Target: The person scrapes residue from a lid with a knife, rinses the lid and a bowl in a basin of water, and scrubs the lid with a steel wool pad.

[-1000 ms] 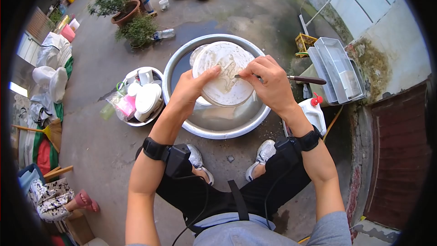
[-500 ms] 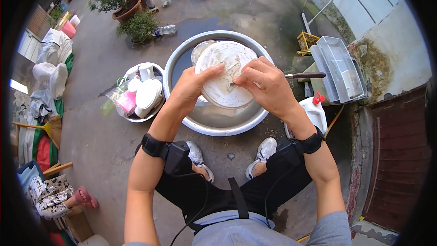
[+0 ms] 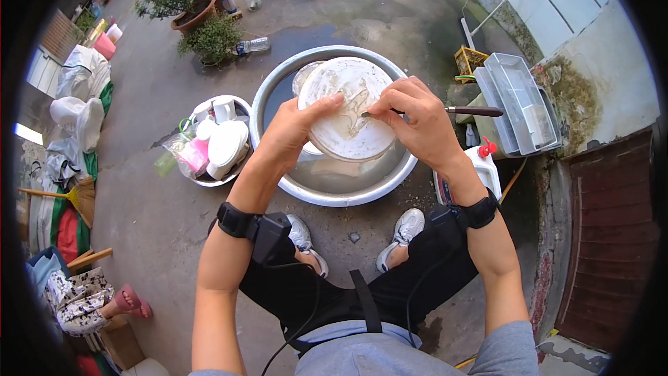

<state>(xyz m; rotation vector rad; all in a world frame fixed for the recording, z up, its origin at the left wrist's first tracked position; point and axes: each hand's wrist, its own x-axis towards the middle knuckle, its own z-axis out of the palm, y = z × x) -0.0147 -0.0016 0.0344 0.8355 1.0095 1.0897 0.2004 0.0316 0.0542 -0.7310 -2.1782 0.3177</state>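
Note:
A round white disc (image 3: 348, 129) with brownish smears on its face is tilted above a large metal basin (image 3: 334, 198). My left hand (image 3: 296, 129) grips the disc's left edge, thumb on its face. Between the pinched fingers of my right hand (image 3: 410, 118) is a thin tool with a dark handle (image 3: 480, 111), its handle sticking out to the right and its tip near the smears. Water lies in the basin, and another pale round piece (image 3: 304, 78) shows behind the disc.
To the left stands a bowl of white dishes and plastic bags (image 3: 226, 145). Potted plants (image 3: 193, 15) are at the upper left. Clear plastic bins (image 3: 515, 108) and a white jug (image 3: 487, 170) stand at the right. Another person's legs (image 3: 115, 303) show at the lower left.
The disc has risen slightly. My right hand and the tool have shifted a little to the right across it, and the tool's tip now shows more on the disc.

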